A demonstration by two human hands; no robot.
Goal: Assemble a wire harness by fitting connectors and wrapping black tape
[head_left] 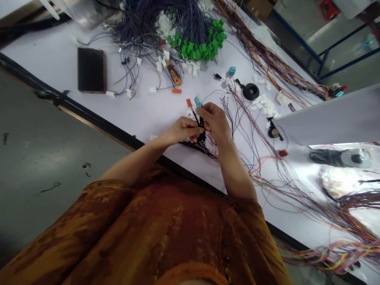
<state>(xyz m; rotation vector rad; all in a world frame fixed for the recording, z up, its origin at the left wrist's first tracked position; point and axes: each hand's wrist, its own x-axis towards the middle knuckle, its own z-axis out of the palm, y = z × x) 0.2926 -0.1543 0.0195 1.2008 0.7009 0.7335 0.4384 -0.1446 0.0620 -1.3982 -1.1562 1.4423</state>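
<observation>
My left hand (184,130) is closed around a black taped wire bundle (202,136) near the table's front edge. My right hand (215,118) pinches the same bundle just above, its thumb and fingers meeting near a light blue connector (197,101). An orange connector (189,103) on a dark lead sticks out to the left of the blue one. Coloured wires (210,152) run from the lower end of the bundle, under my right forearm. A white round part, partly hidden, lies behind my fingers.
On the white table (118,114) are a dark box (91,70), an orange-handled screwdriver (173,74), green connectors (198,47) on purple wires, and a black tape roll (250,91). Long wire bundles (261,55) cross the right side. A pale panel (332,114) juts in from the right.
</observation>
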